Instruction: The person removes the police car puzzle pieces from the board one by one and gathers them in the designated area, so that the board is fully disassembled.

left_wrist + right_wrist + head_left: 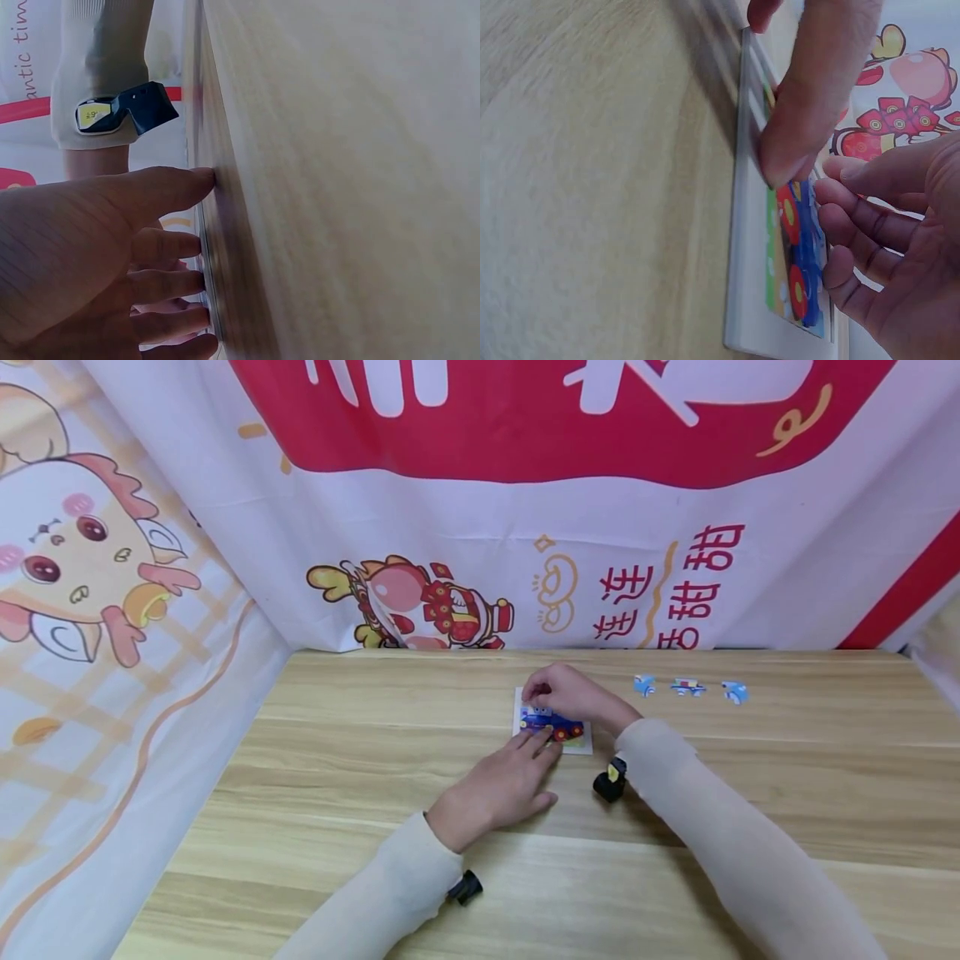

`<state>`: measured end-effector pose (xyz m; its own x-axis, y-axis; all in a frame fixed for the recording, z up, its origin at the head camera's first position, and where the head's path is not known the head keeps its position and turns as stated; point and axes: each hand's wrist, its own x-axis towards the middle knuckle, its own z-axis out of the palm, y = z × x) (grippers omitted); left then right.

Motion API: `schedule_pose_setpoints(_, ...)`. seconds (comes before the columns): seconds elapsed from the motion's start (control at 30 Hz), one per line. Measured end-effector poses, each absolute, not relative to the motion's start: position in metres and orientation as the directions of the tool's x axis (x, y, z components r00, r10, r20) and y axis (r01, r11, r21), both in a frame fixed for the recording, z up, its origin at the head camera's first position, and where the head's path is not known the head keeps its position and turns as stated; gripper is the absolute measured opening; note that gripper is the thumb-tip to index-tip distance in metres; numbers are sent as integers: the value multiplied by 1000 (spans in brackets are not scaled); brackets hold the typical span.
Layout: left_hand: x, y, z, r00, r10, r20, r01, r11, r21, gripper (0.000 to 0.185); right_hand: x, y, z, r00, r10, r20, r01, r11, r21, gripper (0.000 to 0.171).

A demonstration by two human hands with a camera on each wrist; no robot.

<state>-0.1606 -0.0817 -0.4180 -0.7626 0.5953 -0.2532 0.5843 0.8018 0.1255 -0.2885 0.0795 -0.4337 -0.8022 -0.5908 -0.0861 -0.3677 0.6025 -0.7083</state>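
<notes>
- The puzzle (552,723) lies flat on the desk (375,752), near the middle, a little toward the far edge. It is a white board with a blue and red picture on it.
- The left hand (501,785) lies low on the desk just in front of the puzzle. Its fingers (542,741) are almost straight and the tips press on the near part of the puzzle. It holds nothing; the grip is open and flat.
- In the right wrist view, 1 finger of the left hand (810,97) presses down on the edge of the puzzle (795,247).
- The right hand (567,690) is over the far side of the puzzle, with the fingers curled down onto the picture. I cannot tell if this grip pinches a piece or only touches the board.
- 3 small blue pieces (687,687) lie in a row on the desk, to the right of the puzzle and apart from both hands.
- Each wrist carries a black camera (609,781) over a beige sleeve (720,827).
- A banner (480,510) with red shapes and cartoon figures hangs behind the desk.
</notes>
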Motion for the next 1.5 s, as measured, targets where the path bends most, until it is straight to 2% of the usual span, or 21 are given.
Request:
schedule_pose_setpoints(0.23,-170,-85,-437,-759,608,-234,593,793,140,72,-290,77,-432,-810,-567,-150,-323,645,-693,20)
schedule_pose_setpoints(0.5,-176,-88,-456,-756,618,-214,603,786,138,76,-290,77,-431,-798,-581,-160,-327,640,-695,21)
schedule_pose_setpoints(0.73,-164,-82,-420,-758,596,-264,584,801,131,72,-289,78,-431,-792,-585,-176,-310,633,-709,22)
schedule_pose_setpoints(0.9,-167,-84,-433,-757,605,-249,592,795,132,74,-289,78,-430,-789,-582,-197,-285,630,-722,23)
schedule_pose_setpoints(1.0,-166,-84,-432,-756,606,-248,594,794,129,74,-290,79,-431,-785,-586,-200,-280,624,-729,23)
schedule_pose_setpoints(1.03,-163,-83,-421,-757,599,-262,587,799,131,72,-290,79,-431,-783,-589,-199,-282,621,-731,23)
schedule_pose_setpoints(1.5,-163,-83,-420,-758,599,-257,586,799,136,72,-291,80,-432,-771,-606,-197,-283,603,-746,21)
